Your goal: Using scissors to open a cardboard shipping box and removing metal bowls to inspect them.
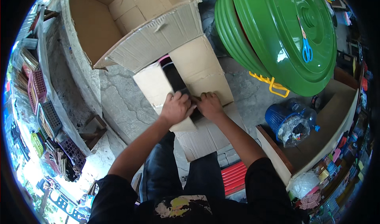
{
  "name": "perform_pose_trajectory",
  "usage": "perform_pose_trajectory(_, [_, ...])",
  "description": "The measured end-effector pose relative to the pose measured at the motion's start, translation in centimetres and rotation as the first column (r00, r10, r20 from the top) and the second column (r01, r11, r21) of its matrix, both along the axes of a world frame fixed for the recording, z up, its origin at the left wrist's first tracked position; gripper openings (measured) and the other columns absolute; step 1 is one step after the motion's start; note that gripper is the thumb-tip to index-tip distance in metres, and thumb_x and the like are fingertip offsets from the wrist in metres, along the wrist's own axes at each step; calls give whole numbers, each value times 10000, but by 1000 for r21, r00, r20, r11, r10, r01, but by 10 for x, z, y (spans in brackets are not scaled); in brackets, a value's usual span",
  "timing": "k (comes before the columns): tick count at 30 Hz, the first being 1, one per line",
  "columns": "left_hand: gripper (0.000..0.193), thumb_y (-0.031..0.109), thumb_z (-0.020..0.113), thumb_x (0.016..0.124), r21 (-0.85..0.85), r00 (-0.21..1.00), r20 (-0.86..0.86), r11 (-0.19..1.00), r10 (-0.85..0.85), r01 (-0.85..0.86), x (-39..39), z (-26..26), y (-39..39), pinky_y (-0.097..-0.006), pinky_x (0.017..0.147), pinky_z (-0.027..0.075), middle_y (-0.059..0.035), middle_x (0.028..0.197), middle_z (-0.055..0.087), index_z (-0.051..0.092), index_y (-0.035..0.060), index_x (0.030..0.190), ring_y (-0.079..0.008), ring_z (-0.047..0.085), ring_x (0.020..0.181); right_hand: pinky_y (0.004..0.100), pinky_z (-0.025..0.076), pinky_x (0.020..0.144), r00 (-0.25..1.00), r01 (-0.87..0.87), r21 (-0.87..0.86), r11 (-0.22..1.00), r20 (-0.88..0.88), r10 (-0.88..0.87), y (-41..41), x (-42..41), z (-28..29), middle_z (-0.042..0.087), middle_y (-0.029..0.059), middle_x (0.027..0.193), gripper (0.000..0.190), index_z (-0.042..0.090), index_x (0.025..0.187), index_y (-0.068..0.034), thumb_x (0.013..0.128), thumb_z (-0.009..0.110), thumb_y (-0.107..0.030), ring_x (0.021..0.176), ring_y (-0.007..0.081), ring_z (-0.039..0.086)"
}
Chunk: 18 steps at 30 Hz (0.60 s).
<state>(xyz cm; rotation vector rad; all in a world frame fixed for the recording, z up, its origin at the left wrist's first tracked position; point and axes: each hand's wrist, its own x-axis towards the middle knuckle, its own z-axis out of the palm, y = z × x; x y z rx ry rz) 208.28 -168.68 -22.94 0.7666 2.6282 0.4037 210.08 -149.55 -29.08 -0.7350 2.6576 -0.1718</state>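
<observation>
In front of my legs stands a cardboard box, its two side flaps folded inward with a gap between them. My left hand curls over the inner edge of the left flap. Close beside it, my right hand grips the inner edge of the right flap near its near end. Through the gap shows a dark item with a pink rim; most of it is hidden. The near flap hangs outward toward my knees. My fingertips are partly hidden between the two hands.
A larger open carton adjoins the far side. To the right stand green lidded plastic tubs with yellow handles; blue-handled scissors lie on the lid. A blue basket is at lower right, red ridged plastic by my leg.
</observation>
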Motion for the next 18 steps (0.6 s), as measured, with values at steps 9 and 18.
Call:
perform_pose_trajectory(9, [589,453,694,815,-476,804,103,739,586,-477,95,57,-117,-548,1029,308,-143,1269,546,562,88,1257,-296,510,1177,439,466,814,968,211,-307,928,-68,-243,30,-1,91,566,129,1015,288,623,1084,-130,820,683,-230,967,317,577])
perform_pose_trajectory(18, [1073,476,742,792,-136,223,537,344,814,-929,111,-97,-72,-428,1030,432,-347,1380,447,133,-42,1508,-450,493,1258,466,480,768,767,580,-75,811,-283,-575,102,-4,101,574,175,1120,399,533,1206,-103,840,687,-140,974,387,599])
